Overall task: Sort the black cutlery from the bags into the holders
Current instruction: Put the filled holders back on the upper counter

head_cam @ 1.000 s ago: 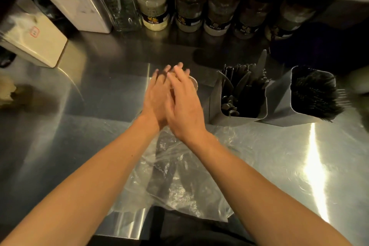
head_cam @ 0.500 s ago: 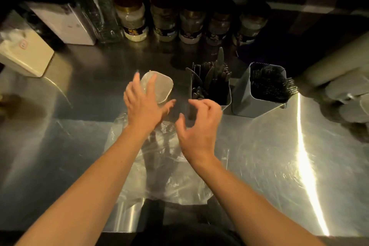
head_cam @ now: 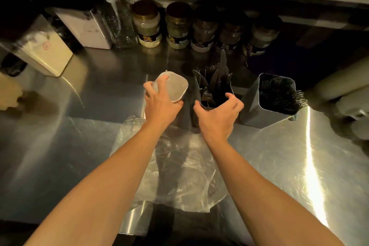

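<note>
Cutlery [head_cam: 214, 86] stands in the middle holder [head_cam: 196, 110] toward the counter's [head_cam: 60, 146] back edge; right hand [head_cam: 217, 118] curls round it, left hand [head_cam: 159, 106] grips the clear tub [head_cam: 175, 86]. Grasp low and lift straight to avoid tipping.

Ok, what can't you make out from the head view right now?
- Empty holder: its inside is washed out by glare, partly covered by the left hand.
- Middle holder: cutlery types are lost in shadow.
- Plastic bag: contents are unclear through crumpled film.
- Jar labels: too dark and small to read.
</note>
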`<state>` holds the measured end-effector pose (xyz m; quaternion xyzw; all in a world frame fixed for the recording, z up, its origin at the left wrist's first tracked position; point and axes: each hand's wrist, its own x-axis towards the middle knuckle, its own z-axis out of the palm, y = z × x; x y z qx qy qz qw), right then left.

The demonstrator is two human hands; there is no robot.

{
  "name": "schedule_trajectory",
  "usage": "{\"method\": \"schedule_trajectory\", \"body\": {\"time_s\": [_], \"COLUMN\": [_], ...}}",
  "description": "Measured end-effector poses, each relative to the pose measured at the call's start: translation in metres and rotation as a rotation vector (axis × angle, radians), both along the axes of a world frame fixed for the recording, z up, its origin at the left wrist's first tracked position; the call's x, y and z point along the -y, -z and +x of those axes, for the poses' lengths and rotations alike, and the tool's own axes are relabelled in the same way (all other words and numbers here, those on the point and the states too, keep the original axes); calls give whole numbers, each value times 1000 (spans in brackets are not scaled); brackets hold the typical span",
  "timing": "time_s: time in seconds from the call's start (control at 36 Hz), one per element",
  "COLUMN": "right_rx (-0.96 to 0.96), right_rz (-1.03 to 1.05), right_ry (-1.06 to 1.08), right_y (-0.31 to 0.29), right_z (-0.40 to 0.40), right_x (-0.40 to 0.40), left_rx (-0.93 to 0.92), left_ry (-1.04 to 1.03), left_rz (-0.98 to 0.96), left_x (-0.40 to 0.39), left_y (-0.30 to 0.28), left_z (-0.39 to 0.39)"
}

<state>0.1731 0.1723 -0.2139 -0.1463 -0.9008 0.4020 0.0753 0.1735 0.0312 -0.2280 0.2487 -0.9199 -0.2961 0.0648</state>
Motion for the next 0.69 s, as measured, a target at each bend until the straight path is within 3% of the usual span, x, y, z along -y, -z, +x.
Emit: {"method": "schedule_trajectory", "body": {"time_s": [0.25,0.69], "right_rx": [-139,-356], "right_rz": [-10,34], "right_ry": [-71,-160], "right_y": [-82,-272], "right_z": [-3,-79], "right_x": [-8,-3], "left_rx": [-145,-291], "left_ry": [101,51], "left_rz": [-108,-226], "left_x": [4,23], "left_y": [-64,-265], "left_z": [-3,-88]}}
